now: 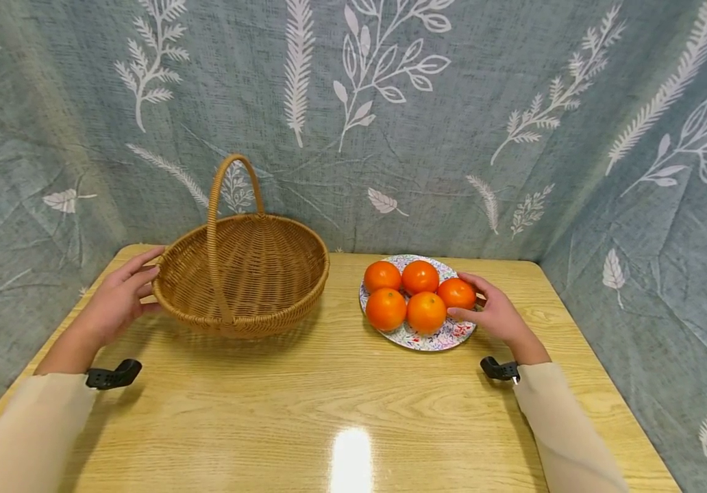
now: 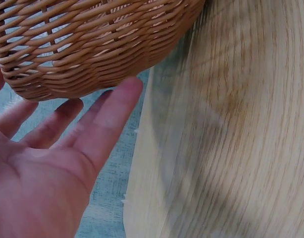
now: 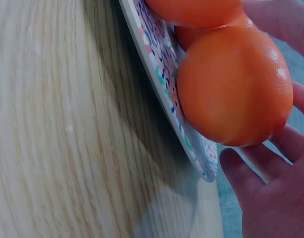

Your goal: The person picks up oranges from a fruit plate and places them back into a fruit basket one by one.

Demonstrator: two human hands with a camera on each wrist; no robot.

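Observation:
At the left stands a brown wicker basket (image 1: 267, 274) with a tall arched handle (image 1: 213, 226). My left hand (image 1: 116, 301) is at its left side, fingers extended; in the left wrist view the fingertips (image 2: 127, 89) meet or nearly meet the woven wall. A round patterned plate (image 1: 412, 340) to the right carries several oranges. Around the rightmost orange (image 1: 457, 294) my right hand (image 1: 494, 311) has its thumb on the near side and fingers on the far side. In the right wrist view that orange (image 3: 233, 87) still sits over the plate.
Both things stand on a light wooden table (image 1: 304, 397). A blue-green cloth (image 1: 415, 192) with white leaf prints hangs behind and along the sides. Two black wrist devices, one on the left wrist (image 1: 113, 375) and one on the right (image 1: 499, 370), stick out inward.

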